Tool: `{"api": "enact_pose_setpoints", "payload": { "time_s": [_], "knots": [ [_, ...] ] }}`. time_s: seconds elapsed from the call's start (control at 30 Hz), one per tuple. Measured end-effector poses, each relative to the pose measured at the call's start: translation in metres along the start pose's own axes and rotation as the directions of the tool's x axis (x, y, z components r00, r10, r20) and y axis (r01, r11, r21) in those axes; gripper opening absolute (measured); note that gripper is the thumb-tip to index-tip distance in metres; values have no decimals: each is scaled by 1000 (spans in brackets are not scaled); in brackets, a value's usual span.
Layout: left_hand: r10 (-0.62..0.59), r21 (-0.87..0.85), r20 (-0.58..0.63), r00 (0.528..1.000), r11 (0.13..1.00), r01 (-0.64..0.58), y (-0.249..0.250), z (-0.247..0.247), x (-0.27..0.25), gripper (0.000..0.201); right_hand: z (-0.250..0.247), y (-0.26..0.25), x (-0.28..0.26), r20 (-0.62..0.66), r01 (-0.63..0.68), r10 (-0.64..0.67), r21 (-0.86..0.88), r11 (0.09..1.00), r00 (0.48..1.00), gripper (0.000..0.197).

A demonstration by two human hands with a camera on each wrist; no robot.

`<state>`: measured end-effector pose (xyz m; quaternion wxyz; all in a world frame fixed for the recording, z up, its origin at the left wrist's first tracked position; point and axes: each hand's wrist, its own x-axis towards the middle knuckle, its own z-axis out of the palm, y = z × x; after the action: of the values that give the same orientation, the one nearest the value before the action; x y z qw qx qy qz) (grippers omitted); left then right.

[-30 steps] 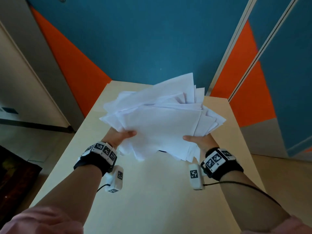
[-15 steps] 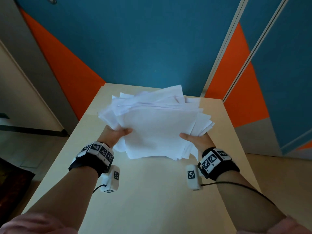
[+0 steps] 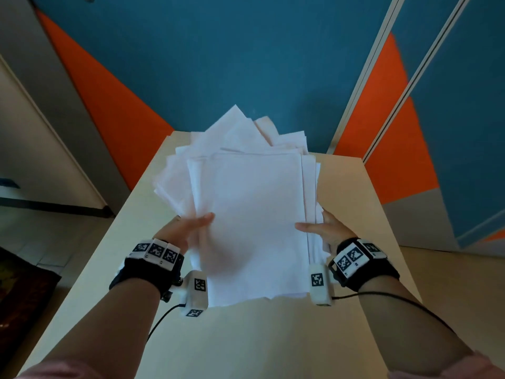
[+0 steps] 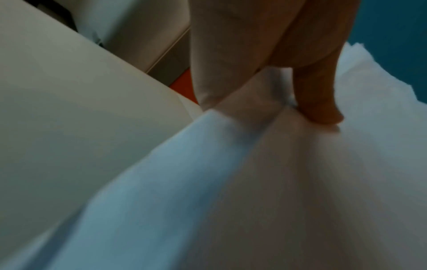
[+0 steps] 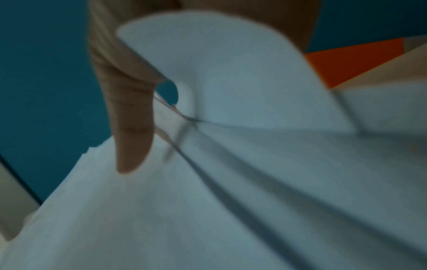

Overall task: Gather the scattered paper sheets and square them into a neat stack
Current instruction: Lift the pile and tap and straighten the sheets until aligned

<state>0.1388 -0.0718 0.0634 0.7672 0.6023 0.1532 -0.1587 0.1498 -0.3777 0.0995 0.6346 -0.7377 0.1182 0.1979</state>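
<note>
We see a sheaf of thin white paper sheets [image 3: 254, 214] at the centre of the frame, matt and smooth, soft enough to bow and crease into long folds in both wrist views. Under it lies a pale beige rectangular tabletop [image 3: 246, 337], smooth with a low satin sheen, like laminate. At the lower left and right, black cloth wrist straps [image 3: 142, 277] carry glossy white plastic marker blocks [image 3: 195, 294]. Pink sleeves [image 3: 62, 370] in the bottom corners look like soft cloth.

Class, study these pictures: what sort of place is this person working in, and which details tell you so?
Probably an office or classroom, though that is a guess. A plain pale table stands against a wall painted in teal and orange blocks, and both hands hold a bundle of white paper sheets.
</note>
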Motion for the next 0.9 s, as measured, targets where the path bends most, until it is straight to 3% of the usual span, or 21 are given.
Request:
{"api": "enact_pose_setpoints", "payload": {
  "time_s": [0.1,0.2,0.27,0.33,0.37,0.43,0.53,0.6,0.7,0.8,0.9],
  "knots": [
    [-51,-4,87,995,999,52,-11,4,-1,68,6,12,10,9,-45,45,-42,998,999,55],
    [-107,-2,-31,994,994,107,-30,1,9,70,8,32,20,28,-78,82,-134,988,996,40],
    [-155,84,-135,979,982,167,-41,-2,13,66,7,45,24,57,-104,121,-241,965,991,44],
    [-202,163,-192,960,959,234,-55,-9,15,52,4,60,29,63,-174,207,-338,925,976,67],
    [-218,188,-206,954,948,258,-64,-13,17,39,3,66,30,35,-207,241,-405,891,970,73],
    [-247,217,-231,941,930,297,-79,-19,18,41,5,78,34,-82,-263,260,-538,801,962,75],
    [-192,164,-260,946,957,239,-91,-18,20,50,20,89,35,-228,-258,138,-664,702,964,55],
    [-146,163,-256,956,968,192,-87,-8,17,46,35,94,34,-231,-220,75,-705,674,970,53],
    [-109,129,-264,958,981,147,-85,-2,20,46,48,98,34,-248,-244,96,-680,692,964,63],
    [-116,61,-303,946,988,141,-87,-11,21,60,33,96,38,-300,-290,85,-750,595,950,53],
    [-99,39,-318,943,992,118,-93,-13,22,55,25,94,44,-259,-236,53,-754,613,964,45]
  ]
}}
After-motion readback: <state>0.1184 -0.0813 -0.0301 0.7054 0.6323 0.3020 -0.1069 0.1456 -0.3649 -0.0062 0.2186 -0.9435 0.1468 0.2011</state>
